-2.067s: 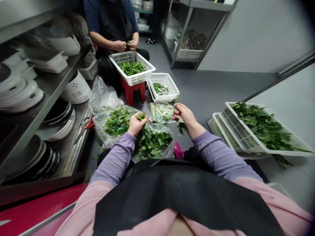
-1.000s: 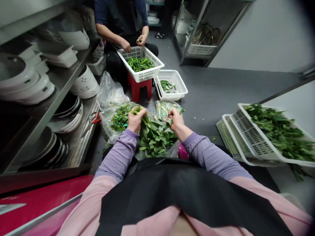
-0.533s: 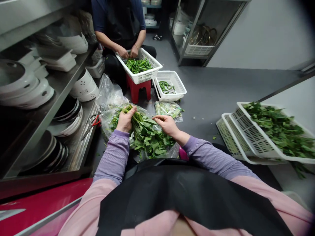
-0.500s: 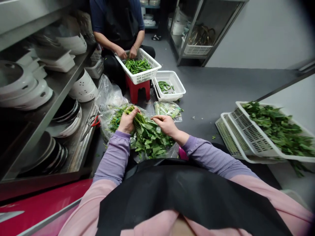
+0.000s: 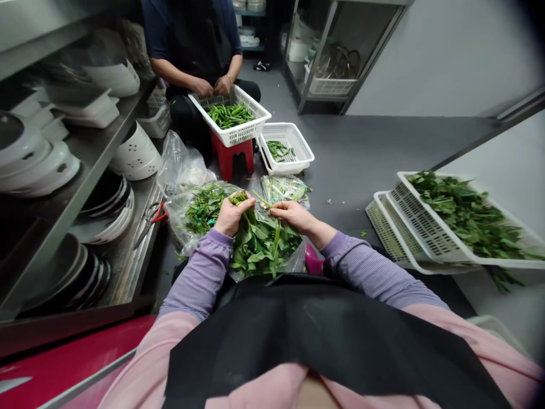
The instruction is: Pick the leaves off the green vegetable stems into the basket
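Observation:
My left hand (image 5: 230,216) is closed round the stems of a bunch of leafy greens (image 5: 259,244), whose leaves hang down toward my lap. A single green stem (image 5: 263,200) is pinched in my right hand (image 5: 293,216), just right of the bunch; its cut end points up and left. Beyond my left hand lies an opened clear plastic bag (image 5: 172,199) with more greens (image 5: 204,207) in it. A packed clear bag of green stalks (image 5: 286,190) rests on the floor past my right hand.
A co-worker's hands (image 5: 213,86) are at a white basket of green peppers (image 5: 230,116) on a red stool (image 5: 232,156). Another basket (image 5: 298,142) stands beside it. Stacked baskets (image 5: 443,227) with leafy greens are at right. Red-handled scissors (image 5: 149,221) lie on the metal dish shelf (image 5: 128,278).
My right hand now has a stem pinched in it, drawn apart from the bunch. The left hand still grips the bunch, tilted a little more upright. The view has shifted slightly right.

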Demonstrator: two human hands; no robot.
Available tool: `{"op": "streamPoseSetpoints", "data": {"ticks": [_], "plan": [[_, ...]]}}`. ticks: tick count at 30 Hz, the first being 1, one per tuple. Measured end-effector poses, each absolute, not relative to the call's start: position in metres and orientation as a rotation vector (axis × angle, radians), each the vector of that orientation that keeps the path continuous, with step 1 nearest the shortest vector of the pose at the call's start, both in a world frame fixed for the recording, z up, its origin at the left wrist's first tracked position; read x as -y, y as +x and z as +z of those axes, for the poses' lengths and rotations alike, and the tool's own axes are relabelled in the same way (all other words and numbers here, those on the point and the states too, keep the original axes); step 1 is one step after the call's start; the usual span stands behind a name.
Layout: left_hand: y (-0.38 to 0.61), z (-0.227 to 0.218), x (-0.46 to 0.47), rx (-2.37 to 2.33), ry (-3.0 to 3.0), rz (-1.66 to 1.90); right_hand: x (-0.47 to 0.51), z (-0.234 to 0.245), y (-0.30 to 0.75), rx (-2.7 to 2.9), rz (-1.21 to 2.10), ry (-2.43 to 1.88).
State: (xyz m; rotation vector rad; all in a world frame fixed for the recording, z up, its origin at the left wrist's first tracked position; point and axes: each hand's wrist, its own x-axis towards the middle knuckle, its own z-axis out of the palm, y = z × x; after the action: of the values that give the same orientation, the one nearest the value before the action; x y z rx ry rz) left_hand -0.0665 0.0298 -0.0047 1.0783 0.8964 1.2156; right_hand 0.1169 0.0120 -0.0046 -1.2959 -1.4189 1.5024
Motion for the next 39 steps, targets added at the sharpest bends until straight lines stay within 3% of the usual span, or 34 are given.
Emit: {"op": "streamPoseSetpoints", "data": {"ticks": [6, 11, 22, 39], "plan": [[-0.072, -0.005, -0.031, -0.977, 1.278, 0.939, -0.019, 0.018, 0.137, 1.082, 1.824, -1.073], [-0.064, 0.004, -0.024, -0.745, 1.126, 1.134, -0.008, 0.019, 0.128, 1.108, 1.928, -1.096], [-0.076, 0.004, -0.029, -0.836, 1.214, 1.369, 0.009, 0.014, 0.136, 1.054, 2.204, -1.080], [-0.070, 0.000, -0.026, -0.831, 1.358, 1.302, 0.012, 0.019, 0.128, 1.087, 2.076, -1.172]]}}
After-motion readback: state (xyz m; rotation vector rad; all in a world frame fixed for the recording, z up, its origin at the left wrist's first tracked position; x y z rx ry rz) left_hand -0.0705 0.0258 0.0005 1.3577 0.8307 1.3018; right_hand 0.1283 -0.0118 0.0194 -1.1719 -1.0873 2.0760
